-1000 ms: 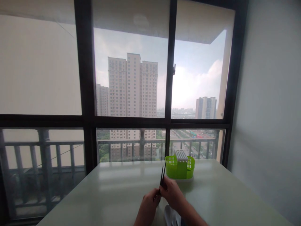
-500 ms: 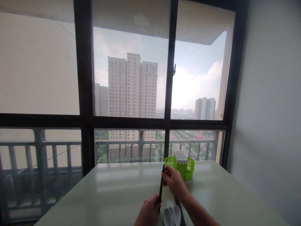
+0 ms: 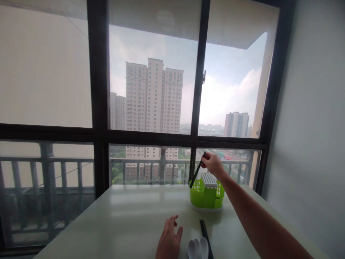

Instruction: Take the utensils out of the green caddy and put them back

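Right hand (image 3: 214, 164) pinches black chopsticks (image 3: 197, 175), tips at green caddy (image 3: 206, 194) rim. Left hand (image 3: 169, 241) loose, fingers spread, empty, over table (image 3: 129, 223).

- Worktop (image 3: 129, 219): pale, glossy, set against the window.
- Window (image 3: 151, 93): dark frame, daylight, tower blocks beyond.
- Railing (image 3: 54, 169): outside, balustered.
- Wall (image 3: 312, 108): plain grey, right.
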Tool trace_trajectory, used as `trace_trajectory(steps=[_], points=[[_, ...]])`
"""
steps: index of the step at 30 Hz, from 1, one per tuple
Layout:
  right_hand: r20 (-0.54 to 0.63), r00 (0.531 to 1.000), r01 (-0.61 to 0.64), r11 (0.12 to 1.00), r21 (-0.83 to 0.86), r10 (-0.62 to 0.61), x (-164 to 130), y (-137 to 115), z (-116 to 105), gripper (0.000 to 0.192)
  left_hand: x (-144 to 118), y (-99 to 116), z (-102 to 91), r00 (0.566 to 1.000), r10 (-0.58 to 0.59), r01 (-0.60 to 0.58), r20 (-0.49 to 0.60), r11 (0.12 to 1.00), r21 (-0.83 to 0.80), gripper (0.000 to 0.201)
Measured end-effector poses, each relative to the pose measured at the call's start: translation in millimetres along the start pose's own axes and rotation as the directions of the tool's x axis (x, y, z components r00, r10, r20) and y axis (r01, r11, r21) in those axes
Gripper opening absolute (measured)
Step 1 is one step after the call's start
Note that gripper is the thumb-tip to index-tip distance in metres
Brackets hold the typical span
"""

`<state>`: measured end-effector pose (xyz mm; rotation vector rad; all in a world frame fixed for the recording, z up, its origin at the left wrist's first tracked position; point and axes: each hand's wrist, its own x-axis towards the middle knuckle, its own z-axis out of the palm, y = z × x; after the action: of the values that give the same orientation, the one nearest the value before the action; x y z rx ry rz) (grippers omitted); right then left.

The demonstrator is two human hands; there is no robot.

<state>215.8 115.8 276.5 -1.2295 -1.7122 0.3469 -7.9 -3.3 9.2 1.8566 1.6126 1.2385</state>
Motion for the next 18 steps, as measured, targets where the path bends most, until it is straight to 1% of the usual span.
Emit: trace_trajectory(steps=[2, 4, 7, 11, 13, 15, 18], points=[[-0.052, 0.998, -0.027, 0.997, -0.067, 0.023, 23, 11, -7, 0.023, 0, -1, 1.6, 1.000, -0.017, 0.017, 0.010, 1.000, 0.019, 0.045], [-0.068, 0.996, -0.058, 0.988, -0.145, 0.048, 35, 25, -3, 0.018, 0, -2, 3.2, 0.999, -0.035, 0.034, 0.032, 0.999, 0.028, 0.044], [-0.031, 0.994, -0.112, 0.962, -0.248, 0.108, 37, 48, 18, 0.010, 1, -3, 4.3, 0.998, -0.040, 0.038, 0.058, 0.999, 0.035, 0.041], [0.047, 0.971, -0.206, 0.920, -0.333, 0.234, 33, 74, 44, 0.010, 1, -3, 2.8, 0.995, -0.050, 0.047, 0.085, 0.998, 0.041, 0.037], [0.075, 0.952, -0.249, 0.896, -0.367, 0.295, 35, 83, 50, 0.013, 1, -2, 1.8, 0.994, -0.060, 0.056, 0.092, 0.997, 0.045, 0.038], [0.092, 0.934, -0.284, 0.872, -0.399, 0.346, 37, 89, 54, 0.021, 1, -1, 1.2, 0.993, -0.067, 0.062, 0.092, 0.997, 0.050, 0.038], [0.082, 0.918, -0.318, 0.846, -0.429, 0.387, 41, 96, 59, 0.029, 0, 1, 0.6, 0.993, -0.070, 0.065, 0.096, 0.996, 0.054, 0.039]])
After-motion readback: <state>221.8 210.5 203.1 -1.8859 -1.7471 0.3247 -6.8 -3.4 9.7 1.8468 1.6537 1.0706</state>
